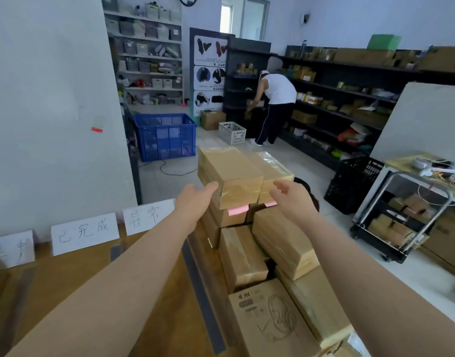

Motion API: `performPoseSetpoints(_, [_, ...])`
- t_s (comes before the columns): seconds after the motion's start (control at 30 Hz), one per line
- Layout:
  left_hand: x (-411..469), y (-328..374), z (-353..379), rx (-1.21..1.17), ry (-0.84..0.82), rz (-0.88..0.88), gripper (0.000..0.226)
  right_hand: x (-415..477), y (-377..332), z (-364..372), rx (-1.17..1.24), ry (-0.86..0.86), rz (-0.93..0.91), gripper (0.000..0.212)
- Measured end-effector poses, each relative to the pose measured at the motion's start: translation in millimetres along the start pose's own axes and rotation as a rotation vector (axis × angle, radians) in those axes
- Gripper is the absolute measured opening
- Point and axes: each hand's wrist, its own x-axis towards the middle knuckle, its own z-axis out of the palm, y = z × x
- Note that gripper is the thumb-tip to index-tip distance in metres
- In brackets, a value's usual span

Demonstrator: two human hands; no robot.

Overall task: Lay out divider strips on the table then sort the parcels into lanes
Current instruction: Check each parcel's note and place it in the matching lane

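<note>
A stack of brown cardboard parcels (pixel 262 243) sits at the right end of a wooden table (pixel 92 292), piled several layers high and wrapped in clear tape. On top lies one taped parcel (pixel 231 176) with a second top parcel (pixel 272 168) touching its right side; pink labels (pixel 238 210) stick out beneath them. Both bare arms reach forward. The left hand (pixel 195 199) and right hand (pixel 293 199) are apart, fingers straight and spread, at either side of the near end of the top parcels, gripping nothing; whether the fingertips touch the cardboard cannot be told. A grey divider strip (pixel 203 300) lies on the table just left of the stack, another (pixel 115 251) farther left. White handwritten signs (pixel 84 233) lean against the wall. Beyond, a blue crate (pixel 167 137) stands on the floor and a person (pixel 275 99) bends at dark shelves (pixel 350 81).
</note>
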Motion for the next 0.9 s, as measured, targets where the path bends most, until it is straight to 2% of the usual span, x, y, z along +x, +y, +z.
performPoseSetpoints(0.13, [44.2, 8.8, 11.9, -0.150, -0.124, -0.146, 0.098, 44.5, -4.4, 16.1, 0.056, -0.012, 0.059, 0.046])
performPoseSetpoints(0.23, [66.8, 10.3, 22.5, -0.195, -0.173, -0.200, 0.094, 66.9, -0.9, 29.5, 0.081, -0.019, 0.087, 0.048])
performPoseSetpoints(0.4, [90.4, 4.2, 36.6, -0.271, -0.221, -0.281, 0.096, 87.4, 4.0, 44.4, 0.100, -0.013, 0.114, 0.034])
performPoseSetpoints(0.5, [95.5, 2.2, 43.6, -0.368, -0.250, -0.308, 0.084, 93.7, 6.7, 47.0, 0.124, -0.019, 0.105, 0.039])
performPoseSetpoints(0.63, [93.7, -2.9, 44.7, -0.469, -0.194, -0.280, 0.067, 96.7, 11.0, 44.5, 0.182, 0.004, 0.084, 0.027])
performPoseSetpoints(0.77, [74.0, -15.8, 26.5, -0.583, -0.159, -0.294, 0.054, 89.5, 11.7, 40.5, 0.459, 0.000, 0.099, 0.023])
performPoseSetpoints(0.9, [42.6, -32.8, 9.5, -0.748, -0.152, -0.261, 0.038, 79.4, 13.1, 44.9, 0.576, -0.058, 0.189, 0.029])
